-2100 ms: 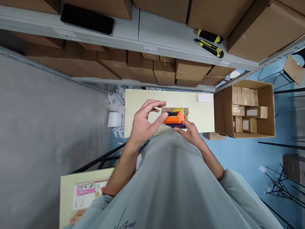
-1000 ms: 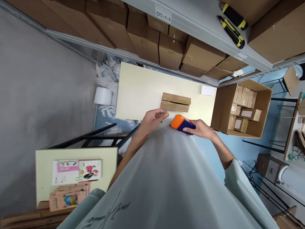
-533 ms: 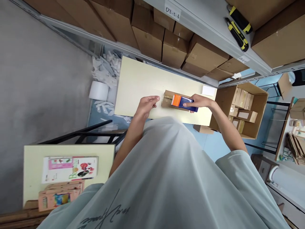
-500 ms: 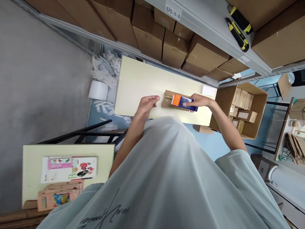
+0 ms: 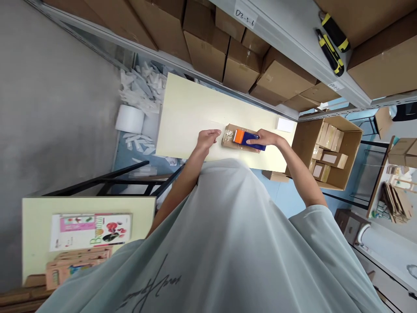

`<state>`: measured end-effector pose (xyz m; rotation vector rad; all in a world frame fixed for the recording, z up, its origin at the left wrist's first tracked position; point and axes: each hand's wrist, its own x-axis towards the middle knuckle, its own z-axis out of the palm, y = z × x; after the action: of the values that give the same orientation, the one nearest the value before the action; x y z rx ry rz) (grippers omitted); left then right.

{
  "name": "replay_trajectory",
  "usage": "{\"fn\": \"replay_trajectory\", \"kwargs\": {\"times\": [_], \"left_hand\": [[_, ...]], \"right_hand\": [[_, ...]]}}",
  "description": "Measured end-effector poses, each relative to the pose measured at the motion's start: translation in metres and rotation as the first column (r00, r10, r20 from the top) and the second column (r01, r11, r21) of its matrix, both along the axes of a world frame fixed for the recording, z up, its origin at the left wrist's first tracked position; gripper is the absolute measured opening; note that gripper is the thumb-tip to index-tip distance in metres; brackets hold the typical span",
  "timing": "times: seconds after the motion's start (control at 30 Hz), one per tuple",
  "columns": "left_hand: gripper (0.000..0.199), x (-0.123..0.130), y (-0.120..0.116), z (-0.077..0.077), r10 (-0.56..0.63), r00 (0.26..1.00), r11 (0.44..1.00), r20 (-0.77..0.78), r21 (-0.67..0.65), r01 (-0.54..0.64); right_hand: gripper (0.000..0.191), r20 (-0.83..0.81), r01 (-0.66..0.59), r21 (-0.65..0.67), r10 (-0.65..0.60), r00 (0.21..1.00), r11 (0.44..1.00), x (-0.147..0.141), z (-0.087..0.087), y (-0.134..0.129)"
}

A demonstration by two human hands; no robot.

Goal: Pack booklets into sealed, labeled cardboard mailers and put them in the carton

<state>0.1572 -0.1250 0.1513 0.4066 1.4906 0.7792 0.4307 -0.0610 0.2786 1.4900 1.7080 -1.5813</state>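
On your left side, books (image 5: 112, 232) lie on a side table (image 5: 35, 221), and farther in stands a white roll (image 5: 129, 118). Your left hand (image 5: 207, 138) is near the left end of the small box (image 5: 228, 136), with thumb and fingertips pressed together; whether a thin piece is between them, I cannot tell. This box lies on the table (image 5: 187, 115), in front of you, and shiny tape shows at its left end. Over its top, your right hand (image 5: 263, 138) grips the blue and orange tape dispenser (image 5: 246, 139), thumb on the near side, orange end toward the left. Farther right is the big carton (image 5: 302, 141), holding other small boxes (image 5: 332, 158). I judge that the step in hand is taping the box; the next move seems to call for a steady box and the toothed orange edge kept close to it.
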Motion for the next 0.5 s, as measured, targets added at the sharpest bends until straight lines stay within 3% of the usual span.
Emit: {"fn": "replay_trajectory", "kwargs": {"times": [0.17,0.3,0.43,0.5], "left_hand": [[0.031,0.013,0.003,-0.012,-0.039,0.999,0.997,0.022,-0.073,0.041],[0.032,0.022,-0.002,-0.01,-0.053,0.998,0.995,0.044,-0.084,0.056],[0.023,0.023,-0.004,-0.002,-0.141,0.978,0.988,-0.155,0.033,0.148],[0.035,0.022,-0.003,0.003,-0.195,0.925,0.975,-0.327,0.039,0.219]], "right_hand": [[0.071,0.004,-0.014,-0.035,0.014,1.0,0.999,-0.004,0.004,-0.002],[0.07,-0.005,-0.018,-0.032,0.018,1.0,0.999,-0.005,0.005,-0.003],[0.07,-0.033,-0.007,-0.016,0.007,0.999,1.0,-0.003,0.001,-0.004],[0.07,-0.053,0.006,-0.05,-0.009,0.999,0.999,-0.001,-0.004,-0.004]]}}
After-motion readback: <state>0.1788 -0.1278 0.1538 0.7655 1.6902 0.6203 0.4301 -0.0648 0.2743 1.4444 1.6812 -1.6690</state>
